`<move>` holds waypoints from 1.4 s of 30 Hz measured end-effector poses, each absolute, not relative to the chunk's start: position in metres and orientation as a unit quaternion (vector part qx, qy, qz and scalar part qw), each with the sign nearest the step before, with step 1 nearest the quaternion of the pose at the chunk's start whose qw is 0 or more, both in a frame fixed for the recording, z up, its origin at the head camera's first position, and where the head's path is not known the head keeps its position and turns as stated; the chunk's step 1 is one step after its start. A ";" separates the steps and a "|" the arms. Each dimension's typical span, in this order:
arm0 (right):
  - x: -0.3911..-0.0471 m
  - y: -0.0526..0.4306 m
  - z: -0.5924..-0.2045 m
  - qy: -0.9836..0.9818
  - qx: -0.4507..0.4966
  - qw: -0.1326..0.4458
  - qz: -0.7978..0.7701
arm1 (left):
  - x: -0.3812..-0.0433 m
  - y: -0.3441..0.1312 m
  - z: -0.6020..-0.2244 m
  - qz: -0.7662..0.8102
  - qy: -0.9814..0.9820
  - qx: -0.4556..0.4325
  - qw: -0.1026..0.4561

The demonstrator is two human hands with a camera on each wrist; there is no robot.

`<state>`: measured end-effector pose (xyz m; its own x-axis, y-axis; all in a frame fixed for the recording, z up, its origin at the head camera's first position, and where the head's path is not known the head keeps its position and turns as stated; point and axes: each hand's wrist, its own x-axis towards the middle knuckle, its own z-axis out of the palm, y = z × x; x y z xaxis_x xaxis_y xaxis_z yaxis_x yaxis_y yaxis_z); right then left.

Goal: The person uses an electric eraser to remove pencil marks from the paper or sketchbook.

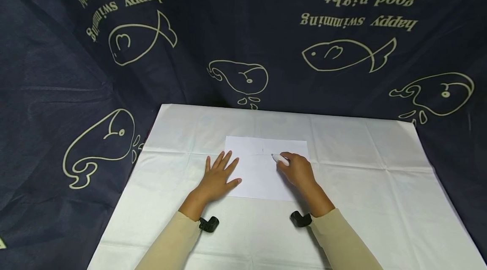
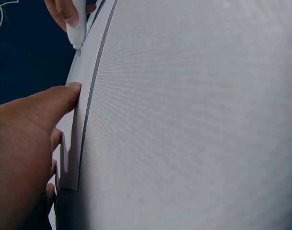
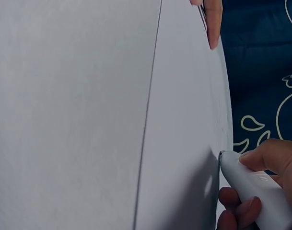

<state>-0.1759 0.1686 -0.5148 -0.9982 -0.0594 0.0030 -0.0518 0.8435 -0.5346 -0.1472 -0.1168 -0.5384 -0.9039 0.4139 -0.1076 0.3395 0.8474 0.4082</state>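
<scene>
Currently, the left hand lies spread across the paper's left edge, the right hand gripping a white pen over the right half.

Long, plain beige sleeves; compact black left wrist camera, bent in shape; matching black right wrist camera.
</scene>
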 end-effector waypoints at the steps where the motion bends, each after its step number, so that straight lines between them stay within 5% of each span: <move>1: -0.176 0.168 -0.515 0.960 -0.033 0.009 -0.278 | -0.147 -0.117 -0.538 0.196 0.956 0.197 0.096; 42: -0.177 0.159 -0.517 0.959 -0.043 0.012 -0.279 | -0.148 -0.117 -0.540 0.186 0.958 0.193 0.101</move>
<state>-0.1768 0.1590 -0.5171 -0.9959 -0.0900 0.0016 -0.0768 0.8410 -0.5356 -0.1481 -0.1171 -0.5402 -0.9047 0.4082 -0.1223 0.3329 0.8562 0.3952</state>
